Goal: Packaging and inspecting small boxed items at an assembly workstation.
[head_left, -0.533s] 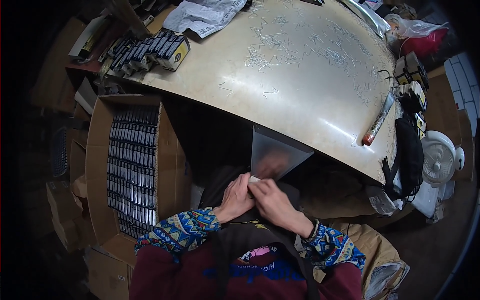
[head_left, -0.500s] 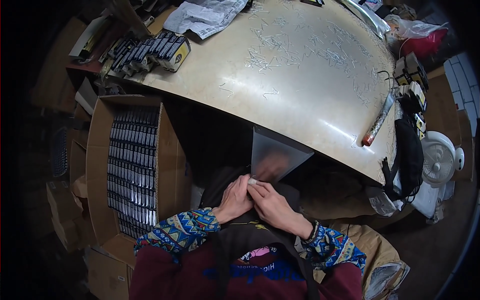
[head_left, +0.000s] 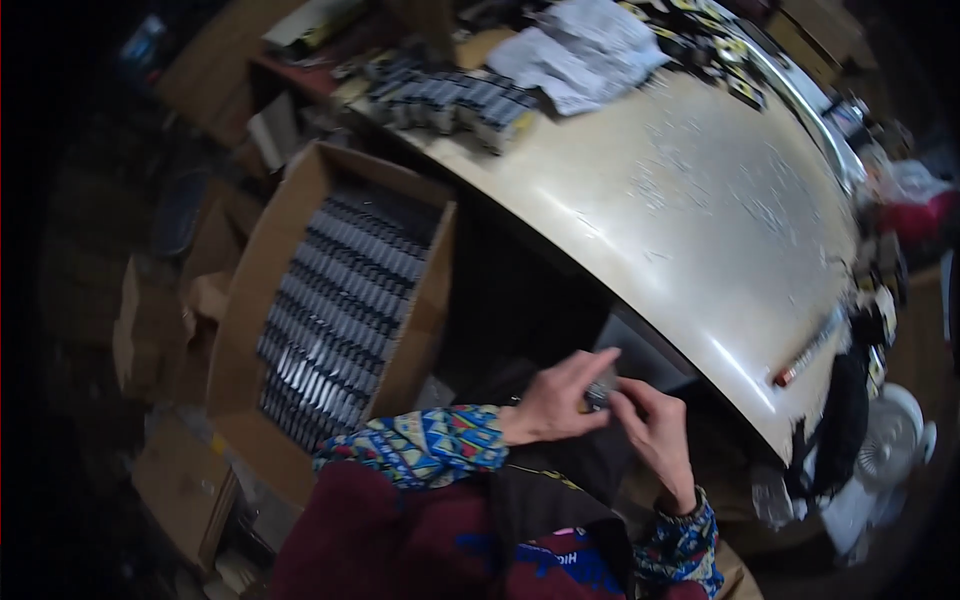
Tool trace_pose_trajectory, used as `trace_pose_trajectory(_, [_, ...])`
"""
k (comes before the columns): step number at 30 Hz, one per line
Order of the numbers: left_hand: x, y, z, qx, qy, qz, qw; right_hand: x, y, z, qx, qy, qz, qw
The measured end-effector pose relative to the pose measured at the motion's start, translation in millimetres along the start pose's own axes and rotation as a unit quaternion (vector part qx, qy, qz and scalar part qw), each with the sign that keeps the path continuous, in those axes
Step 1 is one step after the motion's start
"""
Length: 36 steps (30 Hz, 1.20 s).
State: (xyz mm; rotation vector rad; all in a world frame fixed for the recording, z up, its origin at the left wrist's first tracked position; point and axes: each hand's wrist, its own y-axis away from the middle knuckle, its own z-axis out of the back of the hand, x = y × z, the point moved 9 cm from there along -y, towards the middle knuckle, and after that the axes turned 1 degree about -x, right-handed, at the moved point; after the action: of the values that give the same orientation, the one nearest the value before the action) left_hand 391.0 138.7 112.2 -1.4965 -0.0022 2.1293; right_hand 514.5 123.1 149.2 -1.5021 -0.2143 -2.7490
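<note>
Over my lap, my left hand (head_left: 556,398) is closed around a small grey and dark object (head_left: 600,388), its index finger extended along the top. From the other side, my right hand (head_left: 655,425) has its thumb and fingertips bent together against the object's right edge. Motion blur and the fingers hide most of the object, so its kind is unclear. To the left of my hands stands an open cardboard box (head_left: 428,290). Inside it are tight rows of small black and silver packages (head_left: 340,270).
A pale table (head_left: 690,270) curves ahead, its edge close beyond my hands. Scattered thin metal hooks (head_left: 655,185), small boxes (head_left: 460,105), crumpled paper (head_left: 580,55) and an orange-tipped tube (head_left: 808,350) lie on it. A white fan (head_left: 890,435) stands at right.
The view has swung left, so the table and box appear shifted right. My hands have drawn slightly apart, and a dark part of the object now shows between them.
</note>
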Motion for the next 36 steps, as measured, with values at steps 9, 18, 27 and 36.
trace_pose_trajectory(9, [-48.4,-16.3,-3.7,0.019,-0.103,-0.172,0.979,2.7,-12.1,47.4,-0.165,0.146,0.02,0.975])
trace_pose_trajectory(18, [-5.4,-25.0,5.3,0.013,0.004,0.056,0.998,-22.4,-18.7,36.0,-0.035,-0.216,-0.094,0.971])
trace_pose_trajectory(27, [-11.3,-25.1,0.2,0.025,-0.031,0.053,0.998,1.7,-13.6,25.8,-0.139,0.027,0.125,0.982])
trace_pose_trajectory(36, [-12.1,-28.6,9.8,0.023,-0.051,0.034,0.998,-3.4,-3.5,48.0,-0.162,-0.056,0.099,0.98])
